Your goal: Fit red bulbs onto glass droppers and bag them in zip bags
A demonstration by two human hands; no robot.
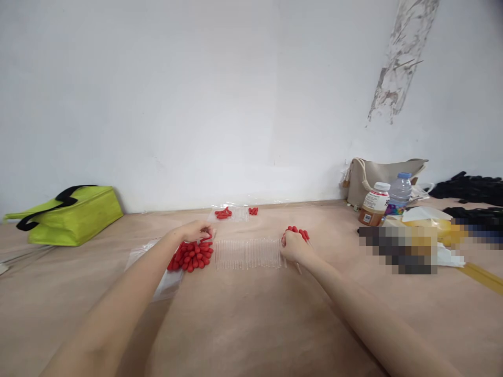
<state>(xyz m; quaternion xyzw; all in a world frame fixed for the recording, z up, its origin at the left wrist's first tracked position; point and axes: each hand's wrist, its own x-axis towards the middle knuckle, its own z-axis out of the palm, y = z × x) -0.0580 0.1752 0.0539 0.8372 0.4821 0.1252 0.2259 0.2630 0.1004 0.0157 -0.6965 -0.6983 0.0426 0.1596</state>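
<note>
My left hand (198, 230) is closed in a pinch on a red rubber bulb (206, 240), just above a pile of red rubber dropper bulbs (192, 256). The pile lies partly on a clear plastic bag (168, 285). A row of thin clear dropper tubes (248, 254) lies side by side between my hands. At the row's right end, my right hand (294, 247) has its fingers closed round slim clear tubes. Red bulbs (297, 230) show just beyond that hand, and it hides much of the droppers there.
Clear bags with red bulbs (223, 213) lie near the wall. A lime-green bag (78, 217) stands at left. On the right are a beige bag (387, 175), a white-capped bottle (375, 204), a blue-capped bottle (401, 192), black bundles (471, 187) and a blurred patch.
</note>
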